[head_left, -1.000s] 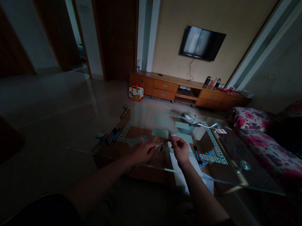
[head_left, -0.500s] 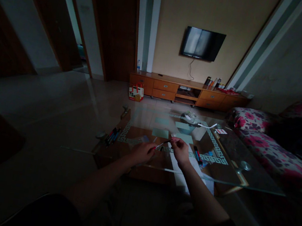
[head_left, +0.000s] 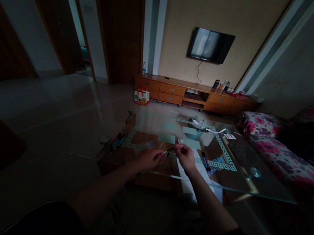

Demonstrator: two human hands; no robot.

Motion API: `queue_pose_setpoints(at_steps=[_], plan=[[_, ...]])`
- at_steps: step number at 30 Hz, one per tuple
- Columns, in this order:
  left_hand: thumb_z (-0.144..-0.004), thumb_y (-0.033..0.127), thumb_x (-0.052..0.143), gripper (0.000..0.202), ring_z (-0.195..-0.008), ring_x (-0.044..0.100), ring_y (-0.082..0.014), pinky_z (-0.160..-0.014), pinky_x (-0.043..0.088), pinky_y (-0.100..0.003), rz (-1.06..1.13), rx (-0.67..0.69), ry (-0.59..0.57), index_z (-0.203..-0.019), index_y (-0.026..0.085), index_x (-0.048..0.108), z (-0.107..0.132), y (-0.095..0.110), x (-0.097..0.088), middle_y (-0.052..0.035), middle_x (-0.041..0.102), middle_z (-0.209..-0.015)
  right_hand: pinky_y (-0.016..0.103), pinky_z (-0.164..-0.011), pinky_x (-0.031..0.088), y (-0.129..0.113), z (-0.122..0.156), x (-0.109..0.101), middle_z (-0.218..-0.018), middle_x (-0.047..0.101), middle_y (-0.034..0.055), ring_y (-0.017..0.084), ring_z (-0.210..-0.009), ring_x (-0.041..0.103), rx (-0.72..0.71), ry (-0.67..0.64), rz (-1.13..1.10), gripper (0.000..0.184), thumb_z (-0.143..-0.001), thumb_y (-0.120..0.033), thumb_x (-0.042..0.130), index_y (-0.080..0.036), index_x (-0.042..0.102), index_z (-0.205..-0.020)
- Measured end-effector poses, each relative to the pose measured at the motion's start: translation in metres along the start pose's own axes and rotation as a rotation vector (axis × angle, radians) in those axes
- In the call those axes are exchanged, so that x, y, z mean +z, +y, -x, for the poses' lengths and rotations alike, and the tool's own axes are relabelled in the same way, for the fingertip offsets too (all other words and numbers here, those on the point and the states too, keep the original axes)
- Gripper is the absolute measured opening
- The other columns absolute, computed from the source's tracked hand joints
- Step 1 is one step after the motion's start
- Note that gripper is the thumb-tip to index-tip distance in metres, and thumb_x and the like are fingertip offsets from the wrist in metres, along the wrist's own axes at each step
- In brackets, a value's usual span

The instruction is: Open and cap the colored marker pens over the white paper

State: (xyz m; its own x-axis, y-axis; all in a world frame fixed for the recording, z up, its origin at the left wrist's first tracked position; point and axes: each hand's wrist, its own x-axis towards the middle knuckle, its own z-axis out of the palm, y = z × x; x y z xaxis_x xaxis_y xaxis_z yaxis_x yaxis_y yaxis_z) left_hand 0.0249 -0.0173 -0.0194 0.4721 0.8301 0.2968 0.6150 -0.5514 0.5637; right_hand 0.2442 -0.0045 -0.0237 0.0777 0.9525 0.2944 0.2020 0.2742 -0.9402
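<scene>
Both my hands hover over the near part of a glass coffee table (head_left: 253,188). My left hand (head_left: 147,158) is closed on the red end of a thin pen (head_left: 166,152). My right hand (head_left: 185,156) pinches the pen's other, dark end, so the pen runs between the two hands. A white sheet of paper (head_left: 196,171) lies on the glass under my right hand. Two or three more pens (head_left: 205,161) lie just right of it. A bundle of pens (head_left: 116,141) lies at the table's left edge.
Pale green cards (head_left: 167,138) and a small basket (head_left: 196,124) sit further back on the glass. A floral sofa (head_left: 282,157) stands on the right. At the far wall are a wooden TV cabinet (head_left: 193,95), a wall TV (head_left: 211,45) and a paper bag (head_left: 141,96).
My right hand has drawn slightly left and down toward the left hand, shortening the visible stretch of pen between them. The left hand has stayed put.
</scene>
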Motion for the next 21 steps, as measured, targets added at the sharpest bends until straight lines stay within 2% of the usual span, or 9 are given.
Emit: queue_pose_setpoints(at_steps=[5, 14, 21], plan=[[-0.089, 0.027, 0.051, 0.030, -0.076, 0.061, -0.0176, -0.068, 0.043, -0.025, -0.002, -0.005, 0.010, -0.115, 0.025, 0.065, -0.0005, -0.0016, 0.0029, -0.0042, 0.069, -0.091, 0.030, -0.068, 0.050, -0.0022, 0.0024, 0.0027, -0.088, 0.071, 0.0071, 0.019, -0.075, 0.064, 0.027, -0.040, -0.009, 0.044, -0.074, -0.056, 0.070, -0.017, 0.069, -0.096], [-0.091, 0.029, 0.048, 0.024, -0.075, 0.060, -0.0170, -0.067, 0.041, -0.025, -0.031, 0.011, 0.014, -0.104, 0.023, 0.068, -0.0012, -0.0022, 0.0034, -0.0040, 0.068, -0.087, 0.031, -0.074, 0.051, 0.0050, 0.0033, 0.0048, -0.090, 0.072, 0.0067, 0.019, -0.080, 0.065, 0.001, -0.121, -0.024, 0.036, -0.076, -0.047, 0.070, -0.018, 0.071, -0.097], [-0.090, 0.027, 0.050, 0.025, -0.080, 0.061, -0.0183, -0.072, 0.044, -0.027, -0.014, 0.013, 0.023, -0.107, 0.023, 0.068, -0.0005, 0.0008, 0.0020, -0.0047, 0.068, -0.090, 0.031, -0.072, 0.051, 0.0024, 0.0042, 0.0056, -0.086, 0.071, 0.0055, 0.018, -0.075, 0.064, 0.001, -0.136, -0.038, 0.037, -0.074, -0.049, 0.071, -0.018, 0.071, -0.095]])
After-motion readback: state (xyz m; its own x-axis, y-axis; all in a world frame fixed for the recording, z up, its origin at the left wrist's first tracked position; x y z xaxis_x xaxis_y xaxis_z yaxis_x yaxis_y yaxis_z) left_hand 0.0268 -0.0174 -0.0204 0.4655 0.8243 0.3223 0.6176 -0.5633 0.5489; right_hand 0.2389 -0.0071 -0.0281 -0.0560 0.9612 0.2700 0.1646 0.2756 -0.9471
